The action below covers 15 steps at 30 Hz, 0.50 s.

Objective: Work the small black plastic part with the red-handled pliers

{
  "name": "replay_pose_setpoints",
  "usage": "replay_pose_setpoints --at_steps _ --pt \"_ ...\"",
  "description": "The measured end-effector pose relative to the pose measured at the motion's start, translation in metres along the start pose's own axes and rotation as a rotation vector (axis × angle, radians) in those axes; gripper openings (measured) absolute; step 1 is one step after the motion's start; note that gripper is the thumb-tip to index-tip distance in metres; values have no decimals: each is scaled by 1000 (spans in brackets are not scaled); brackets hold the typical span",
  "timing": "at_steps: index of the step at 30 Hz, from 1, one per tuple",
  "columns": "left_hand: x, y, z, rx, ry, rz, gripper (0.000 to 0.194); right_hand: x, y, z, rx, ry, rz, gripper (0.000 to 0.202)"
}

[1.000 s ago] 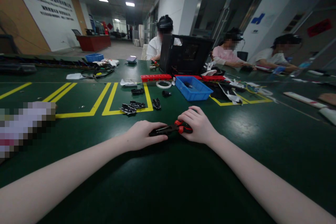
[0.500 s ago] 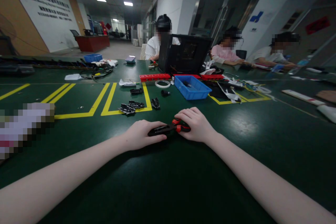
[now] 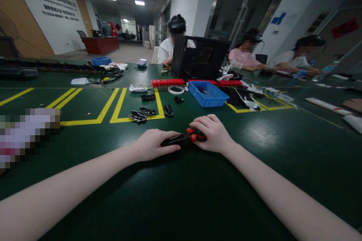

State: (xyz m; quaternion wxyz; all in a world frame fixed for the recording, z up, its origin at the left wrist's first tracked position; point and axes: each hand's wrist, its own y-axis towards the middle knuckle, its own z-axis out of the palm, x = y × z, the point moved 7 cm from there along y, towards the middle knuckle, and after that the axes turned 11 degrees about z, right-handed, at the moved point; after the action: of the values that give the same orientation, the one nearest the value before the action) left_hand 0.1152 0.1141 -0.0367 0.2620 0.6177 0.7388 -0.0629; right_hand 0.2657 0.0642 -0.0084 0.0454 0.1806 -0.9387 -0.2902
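My right hand [image 3: 213,134] is closed around the red-and-black handles of a pair of pliers [image 3: 193,134]. The dark jaws point left and meet a black plastic piece [image 3: 170,141]. That piece is pinched between the thumb and fingers of my left hand [image 3: 152,145]. Whether the jaws grip it or only touch it, I cannot tell. Beyond my left hand lie several similar black pieces [image 3: 147,111] on the green table [image 3: 175,192], around a yellow tape outline. A small black cylindrical part [image 3: 178,99] sits to their right.
A blue bin [image 3: 208,96] with dark items stands past my right hand, beside a white tape ring [image 3: 175,90]. Behind it are red strips [image 3: 167,82] and a big black case [image 3: 202,58]. Papers and cables [image 3: 251,96] lie to the right. Several people sit across the table.
The view has shifted very slightly. Both hands hold the same grip on the pliers and the black piece, in nearly the same place.
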Motion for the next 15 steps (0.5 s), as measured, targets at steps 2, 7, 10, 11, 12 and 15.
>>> replay_pose_setpoints --at_steps 2,7,10,11,12,15 --pt "0 0 0 -2 5 -1 45 0 0 0 0 6 5 25" --pt "2 0 -1 -6 -6 -19 48 -1 0 2 45 27 6 23" --pt "2 0 -1 -11 -14 -18 50 0 0 2 59 8 4 24" --pt "2 0 -1 -14 -18 -21 50 0 0 2 63 1 7 25" --pt "3 0 -2 -15 -21 -25 52 0 0 2 67 -4 8 25" --pt "3 -1 -1 -11 -30 -33 54 2 0 3 84 -12 0 26"
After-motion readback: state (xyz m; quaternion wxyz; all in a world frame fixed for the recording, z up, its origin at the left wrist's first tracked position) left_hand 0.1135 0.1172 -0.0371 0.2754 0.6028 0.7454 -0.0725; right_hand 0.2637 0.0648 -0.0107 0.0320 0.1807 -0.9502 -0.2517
